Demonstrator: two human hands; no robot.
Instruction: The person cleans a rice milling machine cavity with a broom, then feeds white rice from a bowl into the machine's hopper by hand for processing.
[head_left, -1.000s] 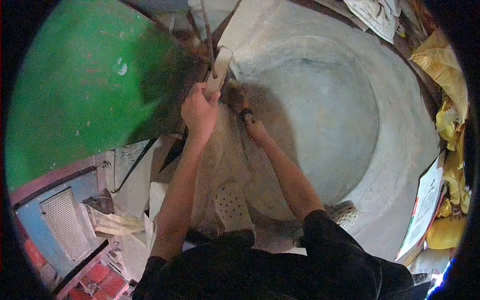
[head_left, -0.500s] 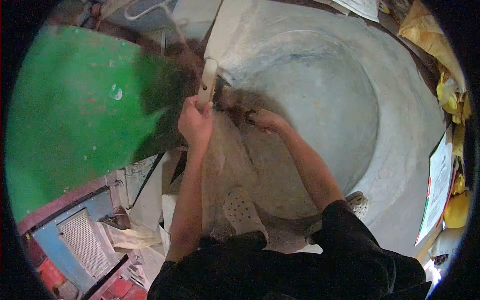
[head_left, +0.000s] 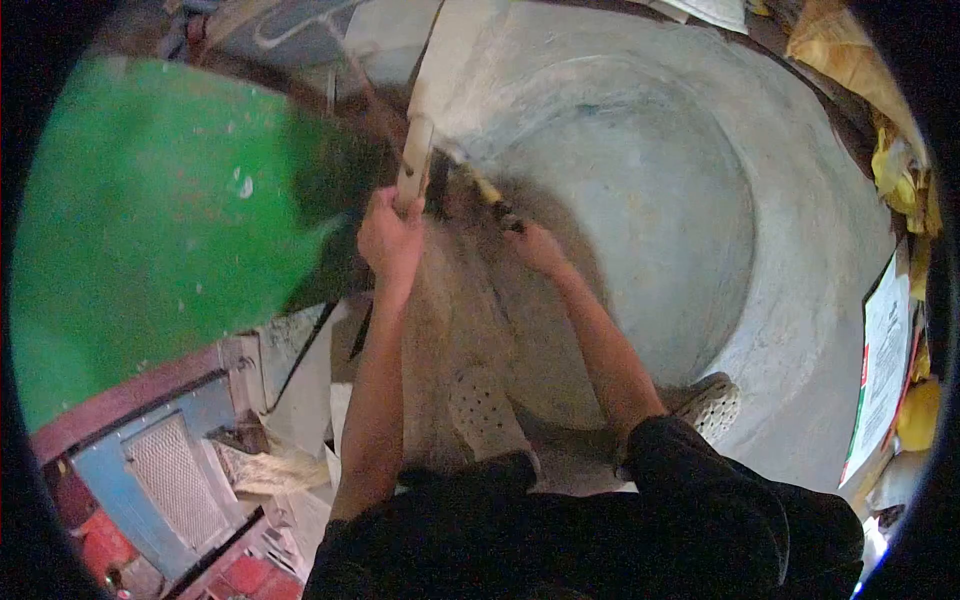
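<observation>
My left hand is closed round the lower end of a pale wooden piece with a small dark hole in it, held roughly upright. To its right, my right hand grips the dark end of a slim tool with a yellowish middle. The tool slants up and left toward the wooden piece, and its far end is blurred. Dark brown bristly material or dust lies under and between the hands; I cannot make out which.
A green board fills the left side. A round grey basin-like surface spreads at the right. Perforated shoes show below my hands. A blue metal panel sits lower left, with yellow items and a printed sheet far right.
The slim tool now shows clearly, slanting from my right hand, where it was mostly hidden or blurred before. My right hand has shifted slightly down. My left hand keeps its hold.
</observation>
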